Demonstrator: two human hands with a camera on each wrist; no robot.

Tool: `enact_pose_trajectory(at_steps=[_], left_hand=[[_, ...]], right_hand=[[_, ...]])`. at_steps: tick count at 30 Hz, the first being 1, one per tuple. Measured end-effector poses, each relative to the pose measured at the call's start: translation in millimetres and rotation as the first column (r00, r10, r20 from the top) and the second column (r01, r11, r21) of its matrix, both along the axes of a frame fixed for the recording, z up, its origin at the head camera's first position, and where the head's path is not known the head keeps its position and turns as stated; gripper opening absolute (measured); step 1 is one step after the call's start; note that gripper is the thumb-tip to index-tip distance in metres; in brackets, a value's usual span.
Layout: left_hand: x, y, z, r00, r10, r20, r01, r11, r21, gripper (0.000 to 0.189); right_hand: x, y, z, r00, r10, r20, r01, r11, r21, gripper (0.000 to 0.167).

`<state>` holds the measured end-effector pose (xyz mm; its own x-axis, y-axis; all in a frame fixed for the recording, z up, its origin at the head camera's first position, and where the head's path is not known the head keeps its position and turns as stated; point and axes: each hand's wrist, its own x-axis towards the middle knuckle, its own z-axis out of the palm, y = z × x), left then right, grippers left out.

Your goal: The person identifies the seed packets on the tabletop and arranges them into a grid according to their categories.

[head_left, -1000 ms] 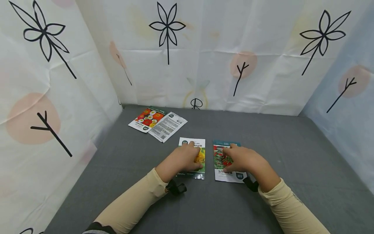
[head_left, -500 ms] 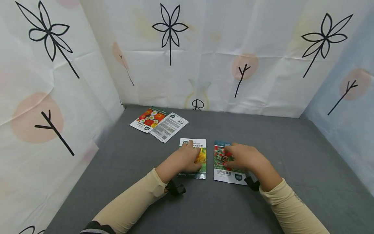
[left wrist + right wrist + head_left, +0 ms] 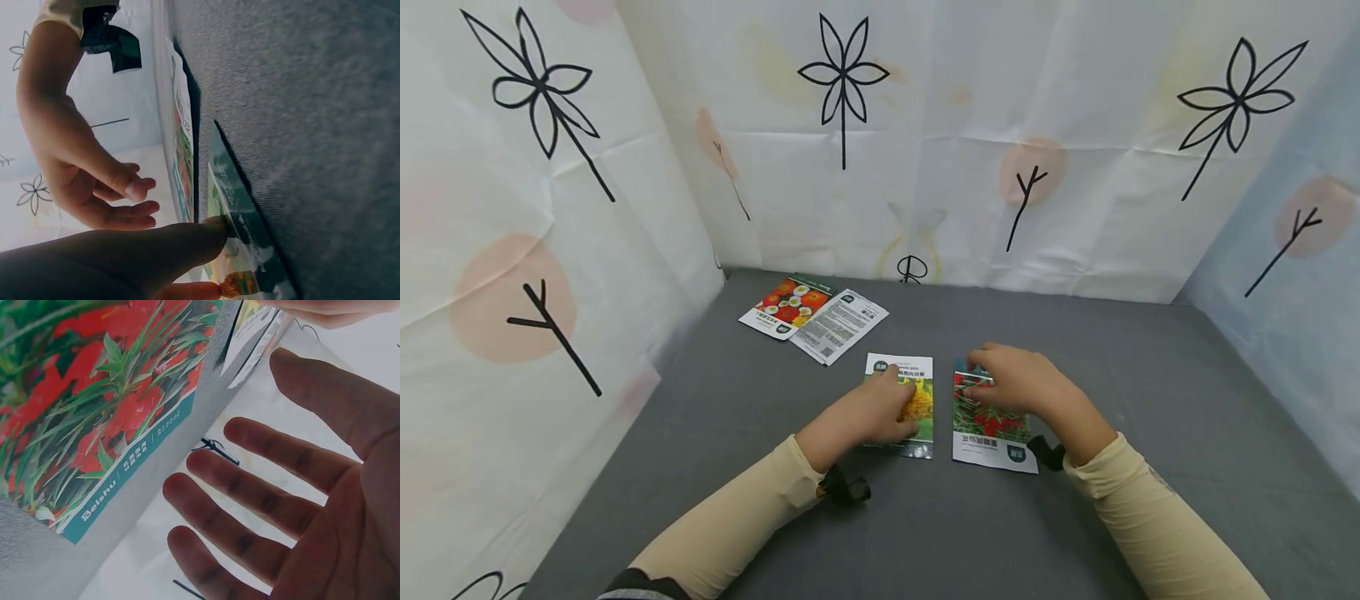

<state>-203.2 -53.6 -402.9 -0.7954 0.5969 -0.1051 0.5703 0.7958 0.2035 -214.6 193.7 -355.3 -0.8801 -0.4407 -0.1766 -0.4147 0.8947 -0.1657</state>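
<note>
My left hand (image 3: 878, 410) rests on a seed packet with yellow flowers (image 3: 922, 406), which lies flat on the grey table. In the left wrist view its thumb and another finger touch the face of that packet (image 3: 234, 181). To the right lies a seed packet with red flowers (image 3: 992, 427), white at its near end and teal at its far end. Over its far part hovers my right hand (image 3: 1015, 379). The right wrist view shows this hand's fingers (image 3: 219, 512) spread and apart from the red-flower packet (image 3: 125, 394), with nothing held.
At the back left, a packet with orange, red and white flowers (image 3: 788, 307) lies beside one showing its printed white back (image 3: 838, 325); their edges meet or overlap. White patterned cloth (image 3: 955, 183) walls the grey table (image 3: 1120, 358) at the back and sides.
My right hand has lifted off the red-flower packet and shifted toward its far end, uncovering more of its picture. My left hand stays on the yellow-flower packet. The head view has shifted slightly.
</note>
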Motion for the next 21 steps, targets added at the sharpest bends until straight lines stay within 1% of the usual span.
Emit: enact_pose_trajectory(at_steps=[2, 5, 9, 12, 15, 18, 19, 21], left_hand=[[0.5, 0.7, -2.5, 1.0, -0.004, -0.001, 0.004, 1.0, 0.007, 0.043], [0.8, 2.1, -5.0, 1.0, -0.009, -0.006, 0.009, 1.0, 0.006, 0.043], [1.1, 3.3, -4.5, 1.0, -0.014, -0.015, 0.014, 1.0, 0.003, 0.042], [1.1, 2.5, -2.7, 1.0, -0.007, -0.027, 0.007, 1.0, -0.005, 0.04], [0.2, 0.2, -1.4, 0.999, 0.01, -0.044, -0.011, 1.0, -0.013, 0.04], [-0.5, -3.0, -1.0, 0.998, 0.029, -0.049, -0.029, 1.0, -0.001, 0.04], [-1.7, -4.5, -1.7, 0.998, 0.027, -0.052, -0.026, 1.0, 0.011, 0.04], [-4.8, -9.0, -2.4, 0.999, 0.026, -0.036, -0.024, 0.999, 0.048, 0.042]], right_hand=[[-0.8, 0, -0.8, 1.0, -0.002, 0.019, 0.002, 1.0, -0.001, 0.038], [1.1, 1, -4.1, 0.998, -0.005, 0.062, 0.005, 1.0, -0.001, 0.042], [8.8, 5, -9.8, 0.991, -0.005, 0.135, 0.006, 1.0, -0.005, 0.054], [14.3, 6, -13.0, 0.984, -0.004, 0.177, 0.007, 1.0, -0.017, 0.056], [17.2, 6, -14.7, 0.981, 0.0, 0.193, 0.008, 0.999, -0.039, 0.054], [18.1, 4, -17.0, 0.982, -0.002, 0.189, 0.013, 0.998, -0.054, 0.053], [18.5, 3, -17.2, 0.982, -0.005, 0.188, 0.015, 0.998, -0.055, 0.053], [18.9, 2, -17.2, 0.983, -0.009, 0.184, 0.02, 0.998, -0.056, 0.052]])
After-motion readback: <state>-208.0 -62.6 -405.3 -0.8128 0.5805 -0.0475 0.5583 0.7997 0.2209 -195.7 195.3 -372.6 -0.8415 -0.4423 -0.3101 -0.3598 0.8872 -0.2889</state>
